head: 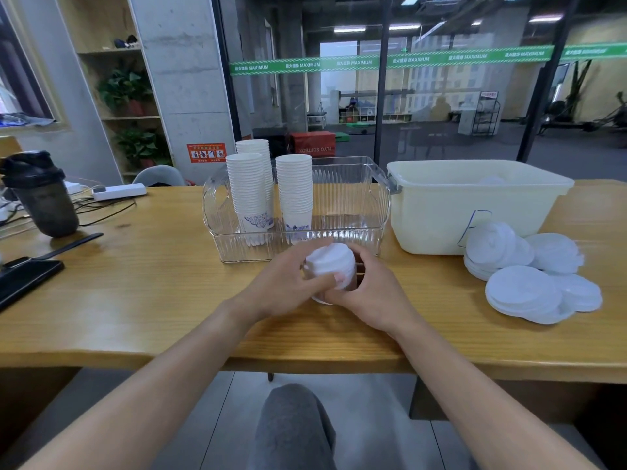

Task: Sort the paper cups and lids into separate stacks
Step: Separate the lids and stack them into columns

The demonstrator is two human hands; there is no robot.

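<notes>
Wooden counter [152,283], front centre: your left hand [288,283] and right hand [369,293] meet, fingers [325,283] closed round a small stack of lids [330,262], likely squaring it. Cups [249,191] stand nested in the clear bin [349,198]; loose lids [529,276] lie right.

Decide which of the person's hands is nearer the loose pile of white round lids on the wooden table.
Right. The right hand lies between the lid pile and the left hand; both hands grip one small lid stack.

bare table [152,283] left of both hands, clear bin [353,239] close behind them, loose lids [529,276] crowding right
</notes>
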